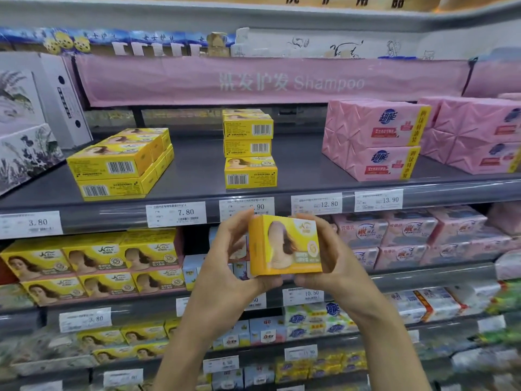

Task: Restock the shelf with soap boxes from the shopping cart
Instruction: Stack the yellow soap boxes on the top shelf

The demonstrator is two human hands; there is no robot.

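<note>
**Soap box**: yellow, held in the air in front of the shelf edge, approx. level w/ the price tags. It sits between both hands, printed face toward the camera, slightly tilted, and touches no shelf stock.

**Left hand**: fingers curled round the box's left side and bottom edge, gripping it.

**Right hand**: fingers wrapped round the box's right side and rear, gripping it.

**Shelf, dark grey tier above the hands:**
- L: yellow box group, stacked two high, rows running back.
- Centre: three-box stack, same yellow type, barcode ends fwd. Bare shelf shows between it and the L group.
- R: pink packs, stacked two high.

**Overhead:** pink banner marked "Shampoo".

**Lower tiers:** more yellow boxes at L, pink packs at R.
</note>
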